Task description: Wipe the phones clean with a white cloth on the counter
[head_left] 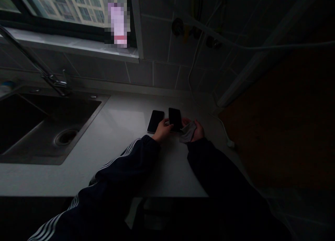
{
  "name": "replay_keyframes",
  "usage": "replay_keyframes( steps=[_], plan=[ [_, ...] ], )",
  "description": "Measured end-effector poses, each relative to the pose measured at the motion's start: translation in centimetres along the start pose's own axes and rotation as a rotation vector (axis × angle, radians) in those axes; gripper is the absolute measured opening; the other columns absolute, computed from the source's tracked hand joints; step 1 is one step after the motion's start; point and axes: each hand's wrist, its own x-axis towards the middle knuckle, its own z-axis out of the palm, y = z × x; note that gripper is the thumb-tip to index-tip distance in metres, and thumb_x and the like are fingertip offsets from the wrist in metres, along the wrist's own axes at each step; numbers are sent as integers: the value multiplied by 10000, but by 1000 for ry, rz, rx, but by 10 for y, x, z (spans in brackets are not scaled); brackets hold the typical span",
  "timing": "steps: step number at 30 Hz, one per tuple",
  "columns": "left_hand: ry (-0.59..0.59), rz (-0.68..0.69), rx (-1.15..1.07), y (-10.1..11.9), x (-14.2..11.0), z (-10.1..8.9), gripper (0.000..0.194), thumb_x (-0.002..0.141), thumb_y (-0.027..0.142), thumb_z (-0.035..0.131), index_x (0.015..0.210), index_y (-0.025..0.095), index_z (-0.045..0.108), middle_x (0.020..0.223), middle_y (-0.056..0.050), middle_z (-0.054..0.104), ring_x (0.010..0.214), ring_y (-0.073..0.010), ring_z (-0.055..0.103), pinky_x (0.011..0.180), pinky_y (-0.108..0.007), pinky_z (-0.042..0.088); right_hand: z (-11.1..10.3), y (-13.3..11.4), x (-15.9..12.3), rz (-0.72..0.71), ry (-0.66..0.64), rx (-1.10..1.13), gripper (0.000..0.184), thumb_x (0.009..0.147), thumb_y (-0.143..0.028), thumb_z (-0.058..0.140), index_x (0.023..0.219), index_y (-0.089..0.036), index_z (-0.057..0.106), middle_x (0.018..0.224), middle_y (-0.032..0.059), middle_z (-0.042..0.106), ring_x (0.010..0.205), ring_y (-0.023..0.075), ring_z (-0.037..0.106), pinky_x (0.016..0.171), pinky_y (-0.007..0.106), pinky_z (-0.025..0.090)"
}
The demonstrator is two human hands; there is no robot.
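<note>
The left hand [162,130] closes its fingers on the near edge of a black smartphone [175,119], apparently steadying it against the grey cloth [187,132] gripped in the right hand [198,130], while a second smartphone [155,121] lies on the white counter [125,119] just beyond those left fingers.

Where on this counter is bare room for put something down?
Bare counter lies between the sink and the left phone. Crowded at the right phone, between the left hand and the right hand holding a pale folded item.
</note>
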Motion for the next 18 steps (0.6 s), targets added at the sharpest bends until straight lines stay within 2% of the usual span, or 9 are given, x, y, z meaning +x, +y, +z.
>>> replay_keyframes(
  steps=[4, 6, 10, 13, 15, 18],
  plan=[
    [-10, 49, -75, -6, -6, -9, 506, 681, 7, 667, 1125, 203, 524, 939, -22, 706, 817, -189, 692, 867, -416, 560, 3, -6, -2, 1, -9, 18, 431, 1008, -452, 356, 933, -187, 688, 926, 106, 782, 911, 233, 756, 839, 394, 615],
    [-50, 55, -115, -5, -13, -15, 507, 640, 17, 681, 1092, 198, 543, 960, -25, 716, 868, -199, 700, 905, -414, 547, 3, -10, -3, 4, -4, 19, 479, 1014, -472, 315, 926, -189, 691, 913, 100, 784, 876, 238, 757, 781, 400, 618],
    [-264, 6, -257, 4, -32, -28, 514, 604, 72, 723, 1092, 172, 595, 1057, -69, 723, 1066, -258, 680, 979, -412, 526, 4, -15, -7, 10, 24, 1, 493, 1014, -479, 314, 882, -194, 693, 770, 84, 763, 756, 228, 741, 674, 379, 603],
    [-312, -86, -262, 11, -42, -33, 547, 670, 168, 736, 1199, 223, 607, 1191, -77, 697, 1099, -299, 677, 939, -462, 550, 8, -16, -10, 12, 39, -17, 497, 1017, -473, 323, 872, -185, 702, 677, 67, 724, 657, 211, 709, 632, 361, 585],
    [-288, -164, -254, 14, -44, -34, 562, 749, 274, 726, 1294, 268, 587, 1235, -85, 686, 1090, -319, 685, 886, -483, 569, 11, -15, -13, 1, 41, -14, 534, 1025, -465, 283, 895, -176, 713, 721, 70, 733, 691, 206, 715, 647, 354, 584],
    [-324, -255, -306, 16, -43, -34, 564, 864, 452, 627, 1377, 226, 561, 1252, -141, 684, 1068, -337, 698, 838, -479, 578, 15, -14, -16, -114, 48, -66, 564, 1030, -431, 235, 964, -172, 732, 796, 51, 740, 725, 180, 711, 645, 314, 569]
  ],
)
